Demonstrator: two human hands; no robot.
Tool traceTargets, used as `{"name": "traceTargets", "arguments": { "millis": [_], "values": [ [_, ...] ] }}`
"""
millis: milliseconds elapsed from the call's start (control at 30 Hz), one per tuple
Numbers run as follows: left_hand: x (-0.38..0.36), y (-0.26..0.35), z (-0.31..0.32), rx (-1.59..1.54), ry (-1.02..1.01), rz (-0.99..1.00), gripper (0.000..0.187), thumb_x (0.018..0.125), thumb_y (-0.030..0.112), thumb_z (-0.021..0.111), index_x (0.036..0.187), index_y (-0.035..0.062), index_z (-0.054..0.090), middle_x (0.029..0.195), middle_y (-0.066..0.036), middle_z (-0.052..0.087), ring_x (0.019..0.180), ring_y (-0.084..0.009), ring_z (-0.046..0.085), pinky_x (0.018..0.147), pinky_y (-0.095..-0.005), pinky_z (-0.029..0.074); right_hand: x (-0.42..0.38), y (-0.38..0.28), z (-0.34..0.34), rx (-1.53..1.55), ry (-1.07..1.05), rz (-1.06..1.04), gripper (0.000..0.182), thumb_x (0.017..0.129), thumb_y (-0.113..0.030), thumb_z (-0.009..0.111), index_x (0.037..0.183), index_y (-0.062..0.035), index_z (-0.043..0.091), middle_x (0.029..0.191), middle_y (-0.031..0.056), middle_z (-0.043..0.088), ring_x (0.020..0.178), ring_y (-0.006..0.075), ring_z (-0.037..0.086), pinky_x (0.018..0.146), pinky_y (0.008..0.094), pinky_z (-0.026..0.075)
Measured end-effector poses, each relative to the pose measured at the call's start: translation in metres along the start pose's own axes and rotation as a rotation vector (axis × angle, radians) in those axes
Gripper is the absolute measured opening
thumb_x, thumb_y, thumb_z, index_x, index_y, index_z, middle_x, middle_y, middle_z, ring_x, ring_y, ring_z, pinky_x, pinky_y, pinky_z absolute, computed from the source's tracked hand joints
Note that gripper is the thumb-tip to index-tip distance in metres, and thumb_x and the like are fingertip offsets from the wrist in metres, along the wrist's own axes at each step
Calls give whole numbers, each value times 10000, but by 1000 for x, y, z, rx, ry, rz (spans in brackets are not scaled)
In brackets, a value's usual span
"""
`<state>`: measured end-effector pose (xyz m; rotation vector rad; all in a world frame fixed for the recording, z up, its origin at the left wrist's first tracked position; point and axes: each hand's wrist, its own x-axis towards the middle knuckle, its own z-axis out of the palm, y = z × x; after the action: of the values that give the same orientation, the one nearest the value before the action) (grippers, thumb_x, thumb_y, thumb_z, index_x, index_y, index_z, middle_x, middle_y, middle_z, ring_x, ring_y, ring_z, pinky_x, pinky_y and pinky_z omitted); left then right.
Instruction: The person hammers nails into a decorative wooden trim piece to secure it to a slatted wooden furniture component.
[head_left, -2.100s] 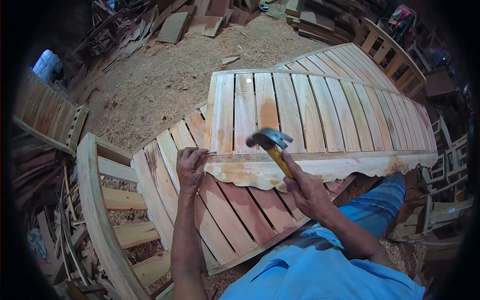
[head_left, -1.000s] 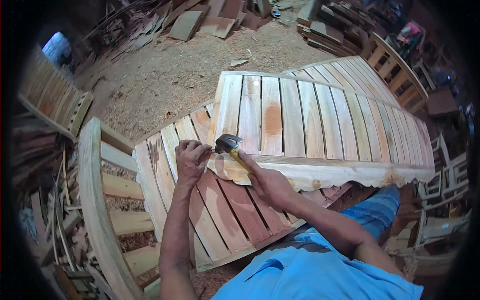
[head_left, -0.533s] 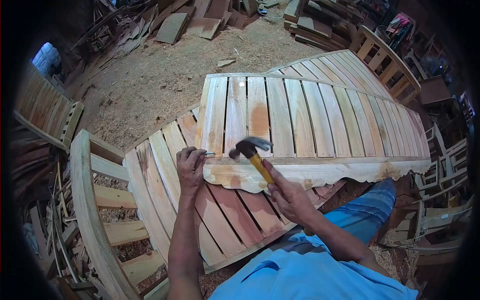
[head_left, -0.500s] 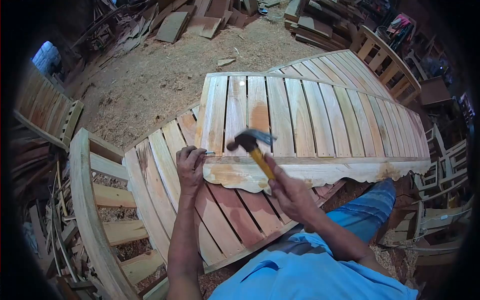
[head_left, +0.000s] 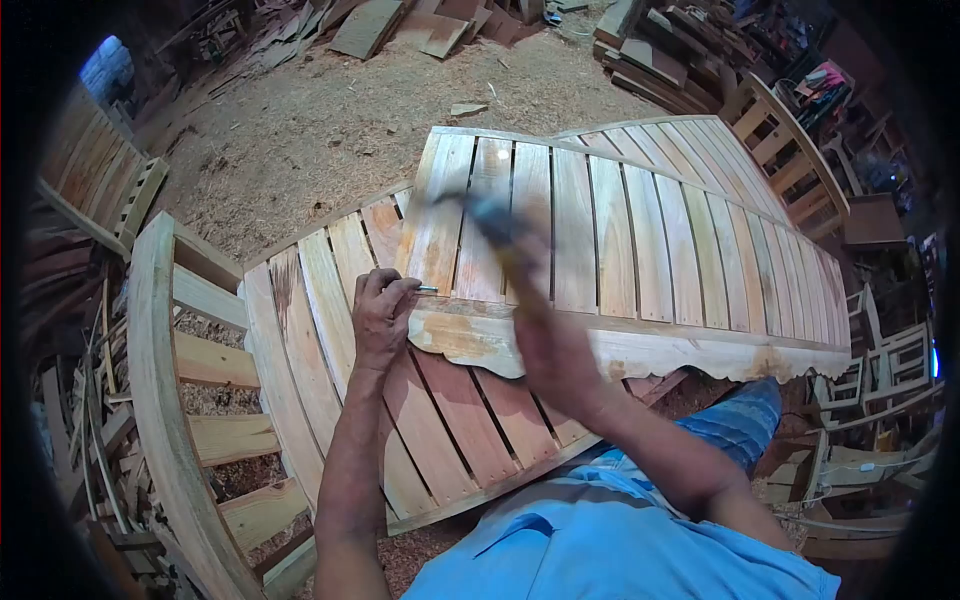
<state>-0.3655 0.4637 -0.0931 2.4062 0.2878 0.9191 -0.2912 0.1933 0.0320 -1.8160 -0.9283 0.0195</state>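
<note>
Left hand (head_left: 378,318): pinching nail (head_left: 428,290) at panel (head_left: 620,240) corner, 9 o'clock | Right hand (head_left: 555,350): gripping hammer (head_left: 490,215), raised, blurred, 12 o'clock of nail | Step: driving nail, likely | Next: square strike clear of fingers

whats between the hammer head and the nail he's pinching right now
Nothing solid: in the head view the blurred hammer is raised above the nail pinched by the left hand; only the slatted panel shows behind that gap.
</note>
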Motion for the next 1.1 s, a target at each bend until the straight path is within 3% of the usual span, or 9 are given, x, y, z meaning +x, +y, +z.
{"name": "traceTargets", "arguments": {
  "millis": [67, 167, 267, 367, 433, 533, 700, 800, 1100],
  "values": [
    [-2, 3, 0, 11, -15, 15, 216, 866, 95, 840, 1080, 120, 823, 1081, -77, 704, 1077, -314, 637, 943, -443, 545, -34, 38, 14, -248, -434, 207, 788, 1106, -96, 592, 1787, -228, 218, 820, 219, 609, 667, 312, 653, 668, 474, 525],
    [2, 1, -2, 175, 6, 133, 244, 859, 98, 841, 1099, 126, 811, 1089, -81, 708, 1090, -323, 638, 969, -464, 529, -44, 24, 3, -66, -292, 210, 737, 1113, -81, 579, 1772, -218, 280, 833, 211, 625, 712, 284, 633, 701, 414, 531],
    [4, 15, -6, 207, 118, 145, 247, 898, 38, 785, 1136, 104, 788, 1099, -110, 710, 1094, -342, 636, 966, -484, 518, -26, -16, -33, -5, -229, 276, 756, 1125, -31, 545, 1787, -221, 234, 984, 132, 711, 710, 174, 572, 716, 322, 514],
    [16, 34, -3, 160, 197, 25, 245, 899, 6, 758, 1126, 92, 789, 1107, -122, 710, 1095, -336, 636, 960, -471, 525, -27, -16, -54, 47, -67, 138, 743, 1132, -21, 532, 1789, -163, 216, 1084, 92, 736, 715, 107, 537, 680, 281, 504],
    [17, 42, 12, -56, 105, -66, 241, 895, 9, 760, 1119, 89, 791, 1109, -114, 711, 1093, -328, 635, 953, -462, 528, -27, -21, -65, 130, 15, 123, 728, 1138, -20, 521, 1787, -124, 209, 1081, 74, 736, 716, 78, 519, 649, 257, 496],
    [10, 28, 29, -53, 24, 23, 216, 883, 41, 793, 1089, 106, 803, 1096, -83, 713, 1071, -315, 631, 943, -443, 529, -23, -39, -83, 212, 125, 71, 737, 1169, -148, 532, 1790, -105, 136, 931, 61, 670, 692, 53, 514, 561, 226, 467],
    [10, 25, 25, -30, -79, 70, 238, 841, 76, 844, 1068, 146, 822, 1084, -64, 717, 1065, -299, 632, 965, -432, 519, 11, -110, -100, 281, 478, -182, 764, 1193, -397, 471, 1782, -214, 20, 833, 113, 599, 578, 125, 549, 485, 255, 477],
    [10, 29, 25, -18, -81, 87, 212, 872, 57, 815, 1068, 136, 827, 1066, -72, 709, 1052, -302, 634, 950, -430, 520, 22, -117, -144, 178, 527, -262, 494, 1185, -506, 414, 1431, -79, 459, 797, 91, 557, 526, 114, 509, 478, 244, 456],
    [11, 34, 22, -12, -78, 114, 243, 868, 48, 809, 1084, 154, 836, 1033, -55, 705, 1026, -289, 631, 929, -423, 513, 40, -126, -137, 286, 604, -385, 421, 1168, -476, 425, 1125, -66, 511, 746, 61, 536, 547, 147, 509, 513, 297, 452]
  ]
}}
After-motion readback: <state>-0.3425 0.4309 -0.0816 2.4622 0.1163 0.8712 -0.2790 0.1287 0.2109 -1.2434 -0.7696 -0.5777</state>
